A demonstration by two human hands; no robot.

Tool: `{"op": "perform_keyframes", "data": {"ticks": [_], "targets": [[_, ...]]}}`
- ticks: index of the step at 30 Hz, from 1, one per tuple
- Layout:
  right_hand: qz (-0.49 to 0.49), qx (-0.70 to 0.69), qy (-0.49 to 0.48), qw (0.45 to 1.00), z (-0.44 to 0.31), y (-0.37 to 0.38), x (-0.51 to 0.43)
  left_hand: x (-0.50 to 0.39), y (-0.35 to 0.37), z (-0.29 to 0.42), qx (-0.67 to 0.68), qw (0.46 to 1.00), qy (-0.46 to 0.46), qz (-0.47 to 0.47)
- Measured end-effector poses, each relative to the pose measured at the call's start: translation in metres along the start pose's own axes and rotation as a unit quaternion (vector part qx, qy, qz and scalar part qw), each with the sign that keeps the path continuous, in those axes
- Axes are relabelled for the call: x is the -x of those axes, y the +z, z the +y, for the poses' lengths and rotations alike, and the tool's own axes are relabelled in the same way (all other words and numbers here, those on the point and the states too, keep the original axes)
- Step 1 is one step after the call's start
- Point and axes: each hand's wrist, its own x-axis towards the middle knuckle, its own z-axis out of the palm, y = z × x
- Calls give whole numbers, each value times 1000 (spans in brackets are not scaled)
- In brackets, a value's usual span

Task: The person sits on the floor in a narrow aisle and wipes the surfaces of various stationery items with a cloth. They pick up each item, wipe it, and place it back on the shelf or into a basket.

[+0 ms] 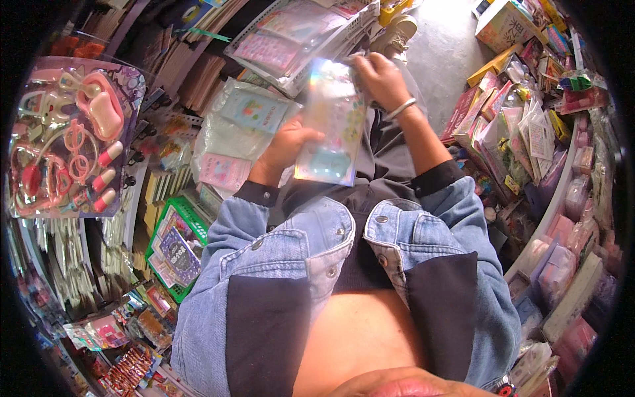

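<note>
My left hand (289, 143) grips the left edge of a shiny, holographic-edged flat package (331, 129), its thumb on the front. The package is upright over my lap and partly blurred. At its upper right corner is my right hand (381, 78), fingers closed on what seems to be clear plastic; the exact hold is blurred. To the left of my left hand lie a clear plastic bag with a light blue booklet (250, 111) and a pink booklet (224, 170).
A white plastic basket (283, 82) of pink packets stands ahead. Left are a green basket (155, 233) and a pink toy doctor set (74, 139) in a blister pack. Crowded goods and a shelf edge (538, 243) line the right. Grey floor (441, 54) shows ahead.
</note>
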Motion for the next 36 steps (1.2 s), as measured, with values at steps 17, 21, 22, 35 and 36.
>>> {"op": "perform_keyframes", "data": {"ticks": [17,21,22,35,36], "targets": [[48,54,-324,943,-18,49,63,-84,-48,-13,405,867,176,-230],[53,-206,97,972,-1,26,58,-73,-50,2,308,916,172,192],[74,-396,104,909,0,22,53,-71,-47,3,287,915,194,205],[-162,-717,154,660,-8,-12,48,-46,-38,8,-348,937,28,5],[-148,-722,135,662,-5,-15,45,-45,-40,10,-315,949,-4,-19]]}}
